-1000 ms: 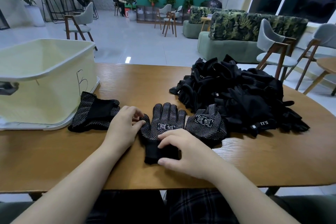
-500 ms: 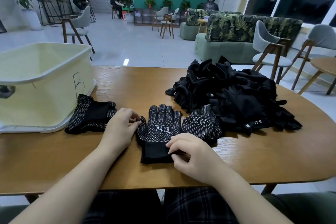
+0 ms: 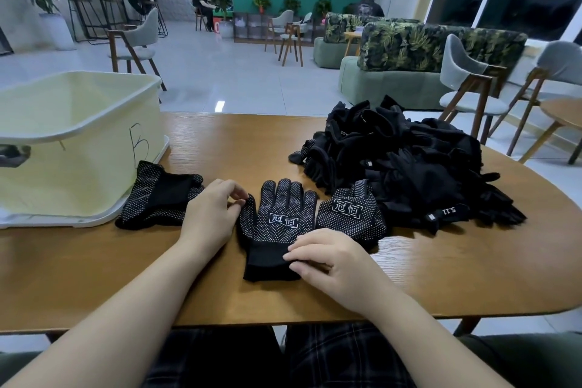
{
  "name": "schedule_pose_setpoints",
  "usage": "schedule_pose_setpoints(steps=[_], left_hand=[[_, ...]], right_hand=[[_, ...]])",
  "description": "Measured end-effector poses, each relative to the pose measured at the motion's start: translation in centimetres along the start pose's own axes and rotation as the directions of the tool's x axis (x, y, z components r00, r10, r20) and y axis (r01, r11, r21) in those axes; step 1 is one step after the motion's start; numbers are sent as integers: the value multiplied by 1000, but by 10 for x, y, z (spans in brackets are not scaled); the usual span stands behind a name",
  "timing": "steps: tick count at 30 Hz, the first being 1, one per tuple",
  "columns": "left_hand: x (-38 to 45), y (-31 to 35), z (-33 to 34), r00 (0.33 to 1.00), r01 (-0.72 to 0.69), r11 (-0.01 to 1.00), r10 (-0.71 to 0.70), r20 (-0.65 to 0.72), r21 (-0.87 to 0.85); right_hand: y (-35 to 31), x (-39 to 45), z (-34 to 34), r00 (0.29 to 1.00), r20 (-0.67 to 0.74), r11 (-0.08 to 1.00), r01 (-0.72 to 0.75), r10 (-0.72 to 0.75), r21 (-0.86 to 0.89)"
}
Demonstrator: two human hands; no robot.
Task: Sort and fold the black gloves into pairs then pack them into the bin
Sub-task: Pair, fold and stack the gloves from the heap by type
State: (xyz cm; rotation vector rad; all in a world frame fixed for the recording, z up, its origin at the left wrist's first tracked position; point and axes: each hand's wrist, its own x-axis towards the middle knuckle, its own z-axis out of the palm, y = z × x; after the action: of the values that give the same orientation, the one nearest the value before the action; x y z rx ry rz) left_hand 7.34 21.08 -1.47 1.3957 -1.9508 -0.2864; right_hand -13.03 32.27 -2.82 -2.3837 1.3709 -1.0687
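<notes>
A black dotted glove (image 3: 278,217) lies flat, palm up, fingers pointing away, in front of me on the wooden table (image 3: 94,277). My left hand (image 3: 209,216) pinches the glove's thumb at its left edge. My right hand (image 3: 327,261) grips the cuff at the lower right. A second dotted glove (image 3: 352,214) lies just to the right, partly under the pile. A folded dotted pair (image 3: 160,198) rests to the left beside the pale yellow bin (image 3: 78,148). A large heap of black gloves (image 3: 409,167) covers the right side of the table.
The bin stands on its white lid (image 3: 63,220) at the table's left edge. Grey chairs (image 3: 466,94) and a leaf-patterned sofa stand behind the table. Several people sit far back in the room.
My right hand slid from flat on the cuff to its right edge, fingers now curled on it. My left hand stays at the glove's thumb. The view drew slightly closer.
</notes>
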Motion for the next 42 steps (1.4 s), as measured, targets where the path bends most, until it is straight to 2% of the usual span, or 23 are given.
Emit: schedule_pose_setpoints(steps=[8,12,15,18,21,24,29,35,42], left_hand=[[2,-8,5,999,7,1000,-6,54,-11],[-9,-14,0,992,-91,995,94,78,-51],[-25,-20,-10,951,-260,964,267,157,-64],[-39,-24,-21,888,-367,919,392,241,-144],[-49,-22,-27,830,-397,897,442,341,-195],[-53,-19,-30,812,-381,900,435,390,-211],[-54,-13,-31,856,-305,929,363,368,-208],[-49,-4,-21,942,-234,936,286,179,-264],[-51,-6,-21,954,-228,939,268,132,-256]], right_hand=[[0,0,0,997,75,1000,1,2,-31],[-1,-1,-3,994,104,1000,-25,25,-5],[-3,-3,-5,989,141,999,-47,51,-26],[-3,-2,-4,986,144,996,-70,79,-62],[-4,0,-2,988,127,993,-78,89,-90],[-7,2,-1,990,93,989,-94,105,-112],[-14,12,-7,969,70,971,-231,235,-60],[-22,26,-6,947,33,947,-320,318,44],[-22,24,-1,925,38,925,-379,378,33]])
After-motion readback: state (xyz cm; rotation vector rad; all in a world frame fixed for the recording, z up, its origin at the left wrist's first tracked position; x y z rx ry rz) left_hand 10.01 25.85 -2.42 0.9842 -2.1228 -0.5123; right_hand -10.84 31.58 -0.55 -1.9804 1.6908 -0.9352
